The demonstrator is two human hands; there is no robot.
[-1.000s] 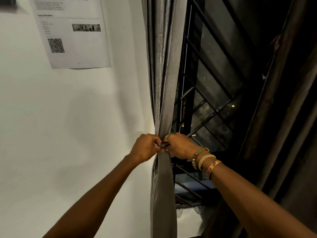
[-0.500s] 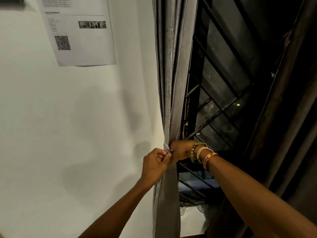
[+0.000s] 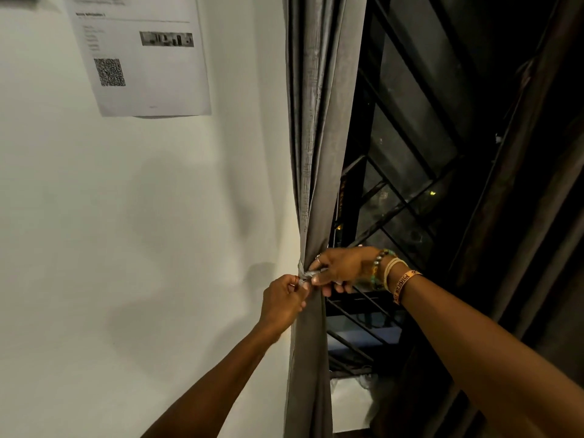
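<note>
Both hands pinch a thin tie (image 3: 307,274) around a gathered grey curtain (image 3: 316,153) beside the white wall (image 3: 142,232).

Only a short shiny stretch of the tie shows between the fingers; the rest is hidden by cloth and knuckles, and its material is hard to make out. The left hand (image 3: 284,300) has its grip closed on the tie's left end with the fingers curled, and the right hand (image 3: 343,268) pinches the right end between thumb and forefinger. The curtain hangs upright, long axis top to bottom, cut off at both frame edges and drawn to a narrow waist where the tie crosses it. The wall lies just to its left, with a sheet of paper (image 3: 142,64) well above. To its right is open space in front of the window grille (image 3: 398,197), and a dark curtain (image 3: 537,191) hangs far right. Bracelets (image 3: 392,273) ring the right wrist.
</note>
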